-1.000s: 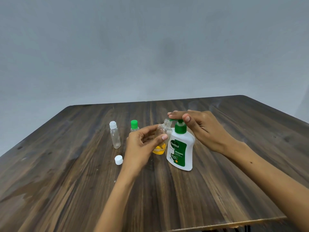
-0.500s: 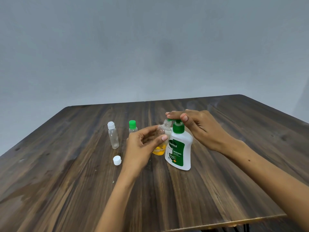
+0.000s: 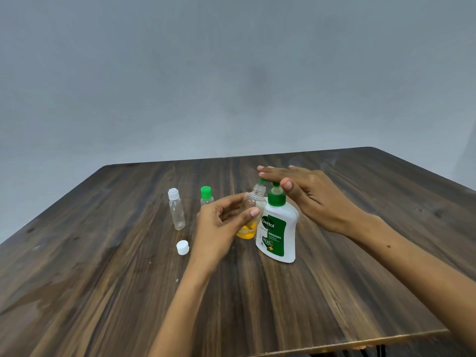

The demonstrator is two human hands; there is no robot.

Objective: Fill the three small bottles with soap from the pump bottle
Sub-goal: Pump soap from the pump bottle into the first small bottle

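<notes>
A white Dettol pump bottle [image 3: 278,230] with a green pump head stands mid-table. My right hand [image 3: 306,194] lies flat on top of the pump head, fingers straight, thumb beside the collar. My left hand [image 3: 219,225] holds an uncapped clear small bottle [image 3: 253,202] tilted, its mouth under the green spout; yellow soap sits in its bottom. A clear small bottle with a white cap [image 3: 176,211] stands to the left. Another small bottle with a green cap [image 3: 206,195] stands behind my left hand, partly hidden.
A loose white cap [image 3: 183,247] lies on the dark wooden table [image 3: 103,279] just left of my left wrist. The table's near edge runs along the bottom right. A plain grey wall stands behind.
The pump head has risen under my right hand, showing its white stem. My left hand keeps the small bottle under the spout.
</notes>
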